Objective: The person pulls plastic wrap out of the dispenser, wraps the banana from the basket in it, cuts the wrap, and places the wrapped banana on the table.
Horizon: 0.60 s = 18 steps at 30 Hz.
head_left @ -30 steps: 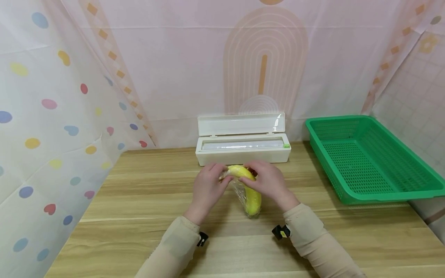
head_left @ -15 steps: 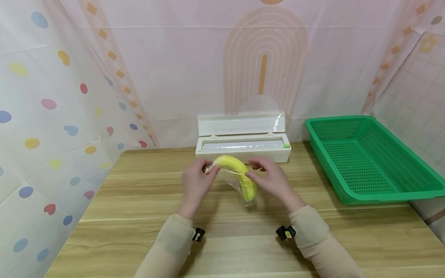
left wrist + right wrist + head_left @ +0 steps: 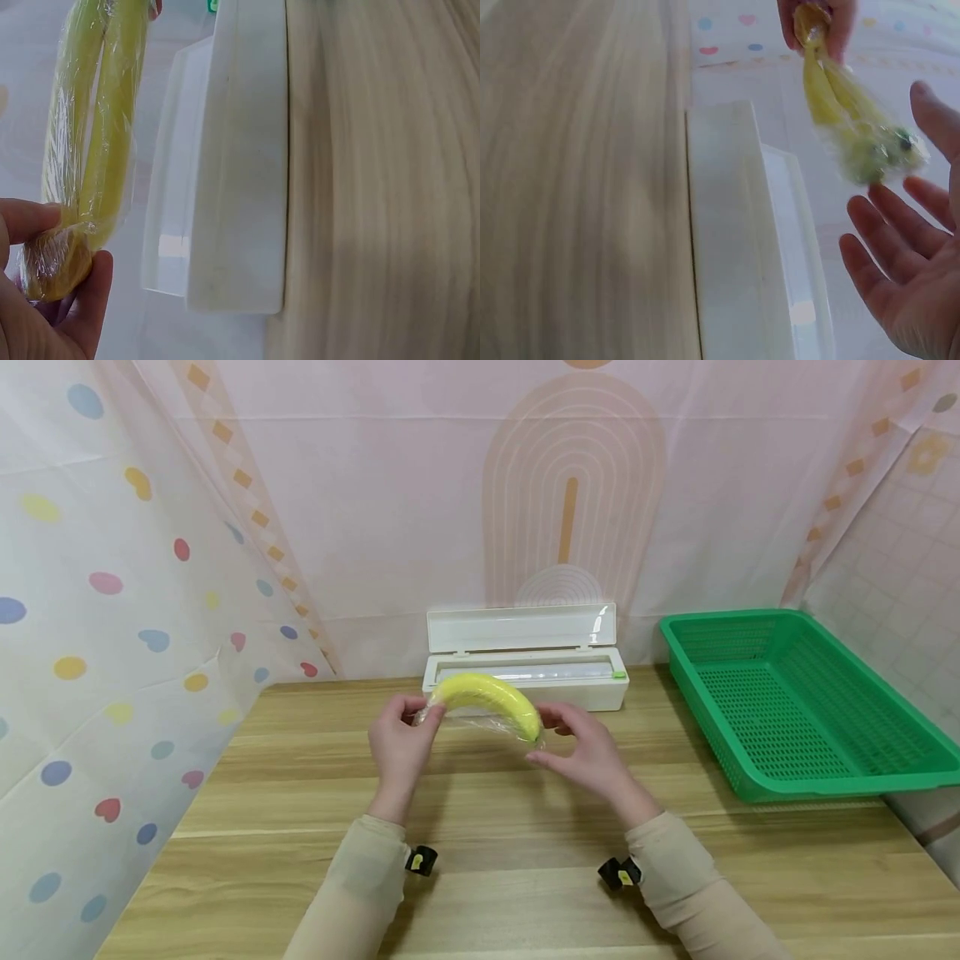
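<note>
A banana [image 3: 487, 697] wrapped in clear film is held in mid-air at the centre of the head view, lying almost level above the wooden table [image 3: 300, 827]. The left hand [image 3: 399, 745] pinches its left end between thumb and fingers. The right hand [image 3: 592, 752] is spread with fingers relaxed at the other end; the right wrist view shows a gap there, so it grips nothing. The film's edges are hard to make out. Just behind stands a white wrap dispenser [image 3: 525, 681], lid up, its roll barely visible. A green basket [image 3: 787, 785] sits at the right, holding nothing visible. Patterned curtains [image 3: 112, 610] enclose the table.
</note>
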Each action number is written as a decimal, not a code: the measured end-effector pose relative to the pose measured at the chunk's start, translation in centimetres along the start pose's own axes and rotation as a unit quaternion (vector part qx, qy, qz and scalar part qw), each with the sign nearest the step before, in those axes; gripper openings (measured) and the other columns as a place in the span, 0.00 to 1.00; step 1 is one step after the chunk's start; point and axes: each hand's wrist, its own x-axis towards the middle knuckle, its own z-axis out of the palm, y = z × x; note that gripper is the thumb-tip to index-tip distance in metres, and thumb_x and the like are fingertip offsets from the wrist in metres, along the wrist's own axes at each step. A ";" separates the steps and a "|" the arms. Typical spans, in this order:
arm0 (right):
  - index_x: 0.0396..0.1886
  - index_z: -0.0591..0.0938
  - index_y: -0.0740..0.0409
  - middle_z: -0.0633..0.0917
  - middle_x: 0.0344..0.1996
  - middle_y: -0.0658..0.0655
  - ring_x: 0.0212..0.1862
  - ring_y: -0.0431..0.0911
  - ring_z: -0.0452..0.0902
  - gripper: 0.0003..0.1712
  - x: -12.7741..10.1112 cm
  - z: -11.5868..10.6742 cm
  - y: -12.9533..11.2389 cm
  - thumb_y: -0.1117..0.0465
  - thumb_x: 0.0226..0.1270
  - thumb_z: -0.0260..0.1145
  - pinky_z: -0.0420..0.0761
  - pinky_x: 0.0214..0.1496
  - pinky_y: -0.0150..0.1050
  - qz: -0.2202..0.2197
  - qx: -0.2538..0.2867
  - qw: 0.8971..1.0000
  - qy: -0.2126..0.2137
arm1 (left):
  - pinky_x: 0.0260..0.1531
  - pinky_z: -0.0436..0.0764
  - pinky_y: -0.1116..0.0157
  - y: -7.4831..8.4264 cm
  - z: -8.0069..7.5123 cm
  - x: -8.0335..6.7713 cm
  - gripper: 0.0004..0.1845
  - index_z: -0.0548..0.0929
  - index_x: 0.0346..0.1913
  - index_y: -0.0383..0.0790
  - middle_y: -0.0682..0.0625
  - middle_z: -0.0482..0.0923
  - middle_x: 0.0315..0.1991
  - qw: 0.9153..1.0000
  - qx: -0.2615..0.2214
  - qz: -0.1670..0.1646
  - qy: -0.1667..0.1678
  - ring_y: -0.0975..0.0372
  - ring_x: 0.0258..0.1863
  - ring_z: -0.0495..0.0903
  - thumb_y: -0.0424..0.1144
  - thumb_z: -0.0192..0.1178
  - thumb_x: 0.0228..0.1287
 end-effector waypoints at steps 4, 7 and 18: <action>0.58 0.78 0.63 0.83 0.48 0.57 0.50 0.50 0.79 0.37 0.0 0.6 -0.1 0.64 0.45 0.83 0.82 0.52 0.44 -0.026 -0.025 0.999 0.038 | 0.25 0.78 0.74 -0.1 0.2 0.0 0.12 0.83 0.34 0.32 0.43 0.80 0.29 0.997 -0.041 -0.060 -0.013 0.62 0.26 0.78 0.36 0.74 0.54; 0.56 0.79 0.63 0.83 0.48 0.59 0.50 0.52 0.80 0.34 0.1 1.0 -0.2 0.64 0.47 0.82 0.83 0.49 0.45 -0.055 -0.048 0.995 0.073 | 0.22 0.82 0.73 -0.2 0.4 -0.2 0.11 0.83 0.35 0.30 0.45 0.78 0.28 0.990 -0.084 -0.105 -0.031 0.65 0.24 0.79 0.34 0.73 0.55; 0.50 0.83 0.65 0.86 0.40 0.60 0.40 0.50 0.82 0.22 0.5 0.3 -0.1 0.65 0.55 0.78 0.86 0.40 0.44 -0.124 -0.124 0.971 0.164 | 0.27 0.79 0.75 -0.5 1.2 -0.9 0.14 0.81 0.43 0.28 0.43 0.81 0.33 0.980 -0.067 -0.112 -0.153 0.65 0.29 0.78 0.32 0.71 0.56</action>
